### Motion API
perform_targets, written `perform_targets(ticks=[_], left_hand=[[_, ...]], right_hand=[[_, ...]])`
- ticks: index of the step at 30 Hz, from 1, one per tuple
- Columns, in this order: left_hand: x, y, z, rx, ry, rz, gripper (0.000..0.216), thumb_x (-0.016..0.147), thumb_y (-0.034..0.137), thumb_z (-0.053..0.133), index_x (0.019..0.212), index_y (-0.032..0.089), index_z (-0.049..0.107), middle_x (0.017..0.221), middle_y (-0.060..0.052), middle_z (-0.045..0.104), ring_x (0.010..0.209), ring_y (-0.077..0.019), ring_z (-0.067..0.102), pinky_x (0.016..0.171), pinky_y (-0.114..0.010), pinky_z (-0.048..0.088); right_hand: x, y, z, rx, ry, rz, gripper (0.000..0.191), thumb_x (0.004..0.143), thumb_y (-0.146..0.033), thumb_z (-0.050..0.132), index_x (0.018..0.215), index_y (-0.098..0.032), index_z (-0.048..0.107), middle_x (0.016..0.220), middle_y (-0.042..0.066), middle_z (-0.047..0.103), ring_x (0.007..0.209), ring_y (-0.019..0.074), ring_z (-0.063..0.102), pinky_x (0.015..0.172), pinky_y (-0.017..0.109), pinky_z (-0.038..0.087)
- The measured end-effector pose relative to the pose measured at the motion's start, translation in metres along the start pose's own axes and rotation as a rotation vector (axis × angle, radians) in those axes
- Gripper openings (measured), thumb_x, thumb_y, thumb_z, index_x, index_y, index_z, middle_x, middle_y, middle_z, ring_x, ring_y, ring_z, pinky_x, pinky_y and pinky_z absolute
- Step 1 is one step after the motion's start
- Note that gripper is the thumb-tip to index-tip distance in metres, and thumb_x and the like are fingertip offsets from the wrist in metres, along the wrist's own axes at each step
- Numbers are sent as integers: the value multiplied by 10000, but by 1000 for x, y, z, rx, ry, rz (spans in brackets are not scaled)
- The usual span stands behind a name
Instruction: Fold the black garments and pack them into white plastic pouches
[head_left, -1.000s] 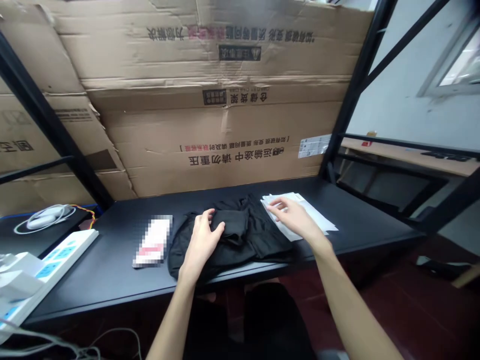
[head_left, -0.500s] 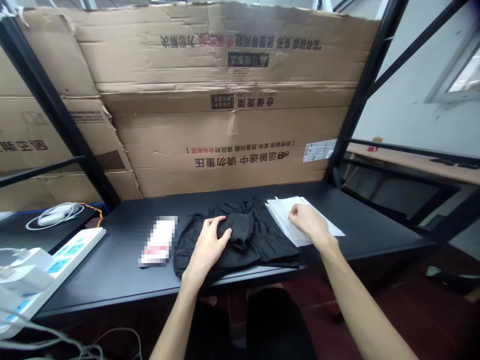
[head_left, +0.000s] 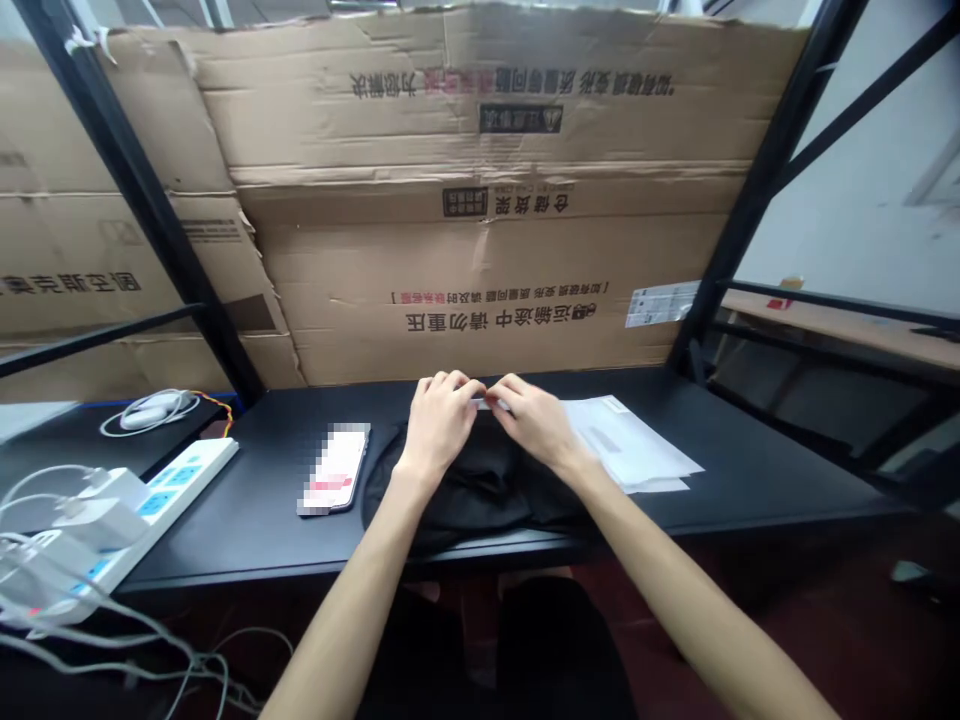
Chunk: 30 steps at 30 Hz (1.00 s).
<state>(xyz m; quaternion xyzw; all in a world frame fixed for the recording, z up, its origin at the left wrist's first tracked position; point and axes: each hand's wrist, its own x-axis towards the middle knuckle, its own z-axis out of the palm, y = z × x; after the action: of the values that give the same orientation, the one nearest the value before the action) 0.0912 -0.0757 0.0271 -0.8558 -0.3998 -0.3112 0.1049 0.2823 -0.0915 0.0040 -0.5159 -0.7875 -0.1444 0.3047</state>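
My left hand (head_left: 446,420) and my right hand (head_left: 529,420) meet above the far edge of a dark folded cloth, fingertips pinched together. A thin white piece (head_left: 491,403) shows between them; its kind is too small to make out. Under my hands the black cloth (head_left: 480,515), perhaps a garment, lies bunched on the desk, partly hidden by my forearms. White sheets or flat bags (head_left: 637,450) lie in a loose stack just right of it, beyond my right wrist.
A phone (head_left: 341,465) with a lit, blurred screen lies left on the black desk (head_left: 262,535). A white power strip (head_left: 169,490) with plugs and cables stands at the left. Cardboard (head_left: 487,250) walls off the back, between black metal posts (head_left: 780,180).
My right hand has moved left from the white stack to meet my left hand. My left hand has left the small dark bundle on the cloth and risen. The view has shifted slightly.
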Motion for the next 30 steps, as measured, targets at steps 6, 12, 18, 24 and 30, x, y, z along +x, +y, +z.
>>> perform_targets(ticks=[6, 12, 18, 24, 30], left_hand=[[-18, -21, 4, 17, -172, -66, 201, 1044, 222, 591, 1143, 260, 762, 1153, -40, 753, 1055, -248, 700, 871, -358, 523], [-28, -27, 18, -90, -205, -5, 349, 1033, 135, 529, 1288, 287, 712, 1243, -43, 715, 1070, -231, 708, 841, -321, 563], [-53, -26, 11, -284, -133, 219, 387, 1039, 115, 478, 1328, 286, 671, 1428, -68, 617, 1318, -226, 602, 1119, -395, 503], [-71, -16, -10, -90, -241, 296, 543, 956, 438, 749, 1455, 271, 614, 1594, -109, 531, 1455, -342, 486, 1210, -527, 417], [-53, -6, -2, 90, -329, 304, 519, 885, 327, 801, 1371, 202, 667, 1616, -142, 525, 1483, -360, 469, 1222, -517, 386]], right_hand=[[-6, -11, 15, 231, -60, 27, 172, 1067, -280, 541, 1108, -257, 707, 1159, 48, 718, 809, 169, 646, 668, 296, 411], [-43, -25, -16, 824, -23, 519, 373, 1021, -596, 568, 1036, -227, 624, 910, 17, 641, 644, 138, 523, 631, 300, 428], [-105, -66, -50, 1686, -467, 912, 623, 1025, -748, 438, 1262, -198, 612, 793, 2, 622, 497, 93, 437, 476, 237, 290], [-120, -77, -54, 1973, -502, 1047, 610, 1097, -642, 363, 1422, -154, 531, 813, 28, 658, 486, 100, 474, 462, 227, 323], [-119, -84, -54, 2088, -479, 1057, 649, 1113, -605, 334, 1573, -150, 382, 882, 80, 718, 519, 128, 547, 486, 235, 386]])
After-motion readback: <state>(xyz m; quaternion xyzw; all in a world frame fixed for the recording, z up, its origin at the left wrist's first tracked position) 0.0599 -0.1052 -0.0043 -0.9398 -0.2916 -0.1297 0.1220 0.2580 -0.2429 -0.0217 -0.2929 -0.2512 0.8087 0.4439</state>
